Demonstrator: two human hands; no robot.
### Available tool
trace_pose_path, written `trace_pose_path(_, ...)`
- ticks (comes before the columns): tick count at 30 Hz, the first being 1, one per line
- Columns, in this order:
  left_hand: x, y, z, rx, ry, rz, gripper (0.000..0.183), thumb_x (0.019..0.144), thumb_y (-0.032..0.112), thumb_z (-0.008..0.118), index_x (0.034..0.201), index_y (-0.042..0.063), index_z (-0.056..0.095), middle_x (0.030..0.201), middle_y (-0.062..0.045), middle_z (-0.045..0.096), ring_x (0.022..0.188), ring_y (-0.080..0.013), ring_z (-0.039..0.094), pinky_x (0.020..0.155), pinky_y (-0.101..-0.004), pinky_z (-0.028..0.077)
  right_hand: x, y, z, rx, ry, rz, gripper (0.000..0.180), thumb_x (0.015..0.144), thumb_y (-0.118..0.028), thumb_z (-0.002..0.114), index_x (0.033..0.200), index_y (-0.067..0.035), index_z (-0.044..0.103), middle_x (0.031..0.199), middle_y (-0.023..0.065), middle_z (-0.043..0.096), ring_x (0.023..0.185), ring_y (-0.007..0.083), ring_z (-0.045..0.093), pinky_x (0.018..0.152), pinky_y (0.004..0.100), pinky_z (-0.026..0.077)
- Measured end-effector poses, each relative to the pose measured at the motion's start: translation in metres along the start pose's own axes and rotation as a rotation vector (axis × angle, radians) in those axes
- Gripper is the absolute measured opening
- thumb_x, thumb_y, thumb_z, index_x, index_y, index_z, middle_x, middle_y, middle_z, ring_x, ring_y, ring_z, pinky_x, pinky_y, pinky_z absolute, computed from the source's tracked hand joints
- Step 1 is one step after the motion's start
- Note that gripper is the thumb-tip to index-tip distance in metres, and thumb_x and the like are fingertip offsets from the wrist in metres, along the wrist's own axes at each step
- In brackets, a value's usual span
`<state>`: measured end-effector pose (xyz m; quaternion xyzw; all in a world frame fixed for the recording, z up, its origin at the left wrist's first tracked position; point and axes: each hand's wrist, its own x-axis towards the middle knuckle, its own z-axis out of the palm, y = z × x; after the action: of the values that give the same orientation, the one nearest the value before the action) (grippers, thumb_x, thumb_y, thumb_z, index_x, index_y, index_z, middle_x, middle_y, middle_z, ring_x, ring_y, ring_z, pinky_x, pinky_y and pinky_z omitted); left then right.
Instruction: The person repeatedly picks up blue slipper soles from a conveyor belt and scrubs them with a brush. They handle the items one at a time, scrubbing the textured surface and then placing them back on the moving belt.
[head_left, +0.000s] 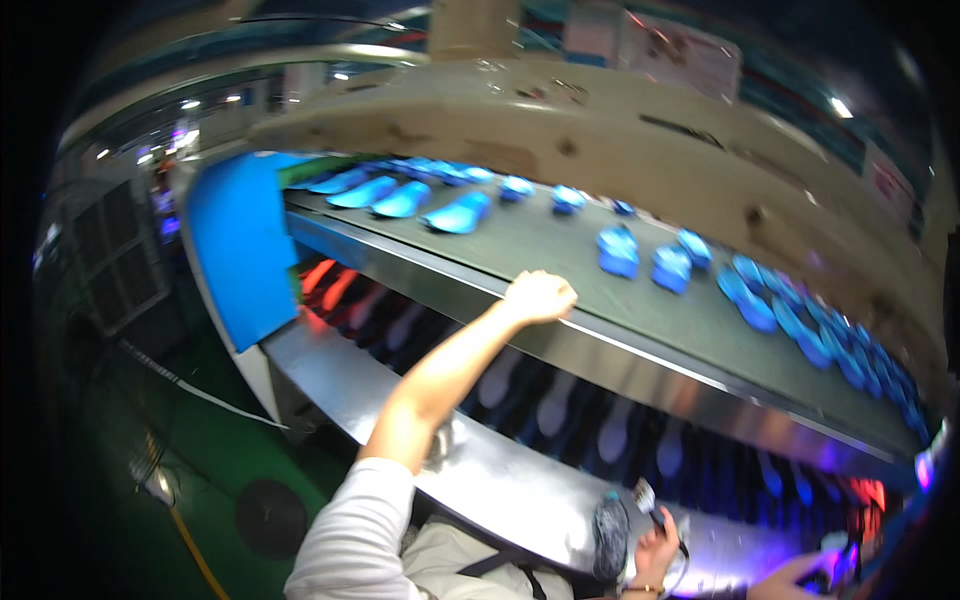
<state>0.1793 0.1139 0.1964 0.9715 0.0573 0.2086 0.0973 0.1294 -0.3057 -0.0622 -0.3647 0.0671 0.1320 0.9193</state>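
Note:
My left hand, blurred, is curled into a fist over the front edge of a dark green conveyor belt; no object shows in it. Blue-lit shoe parts lie on the belt to its left, and more shoe pieces stand to its right. Low in the view, my right hand grips a small brush with pale bristles, above the metal ledge. Just left of that hand is a dark rounded item, its kind unclear. Pale sole-shaped pieces line the level below the belt.
A shiny metal ledge runs along the machine's front. A beige hood arches over the belt, with a blue side panel at left. Another person's hand is at the lower right. A dark round object sits on the green floor.

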Motion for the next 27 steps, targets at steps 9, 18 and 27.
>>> trace_pose_path(9,0.103,0.060,0.054,-0.237,0.285,0.061,0.062,0.077,0.040,0.053,0.127,0.006,0.037,0.134,-0.021,0.029,0.121,-0.0345,0.033,0.101,-0.0388,0.028,-0.018,-0.004,-0.021,0.064,0.141,-0.023,0.018,0.083,-0.017,0.052,0.097,-0.005,0.056,0.076,0.0032,0.061,0.042,0.0088,0.042,0.039,0.0213,0.030)
trace_pose_path(18,0.131,0.055,0.083,0.185,0.271,0.027,0.047,0.077,0.037,0.055,0.110,0.004,0.049,0.109,-0.011,0.053,0.105,-0.0272,0.047,0.089,-0.0379,0.037,-0.026,0.004,-0.039,0.018,0.243,0.022,0.020,0.083,-0.016,0.053,0.099,-0.004,0.057,0.076,0.0041,0.060,0.045,0.0118,0.048,0.041,0.0249,0.036)
trace_pose_path(27,0.094,0.063,0.060,0.315,0.321,0.185,0.030,0.077,0.033,0.059,0.090,0.006,0.059,0.092,-0.010,0.059,0.092,-0.0286,0.051,0.078,-0.0408,0.042,-0.022,0.005,-0.004,0.012,0.112,-0.021,0.021,0.083,-0.013,0.052,0.101,-0.003,0.055,0.084,0.0068,0.061,0.053,0.0134,0.052,0.047,0.0234,0.040)
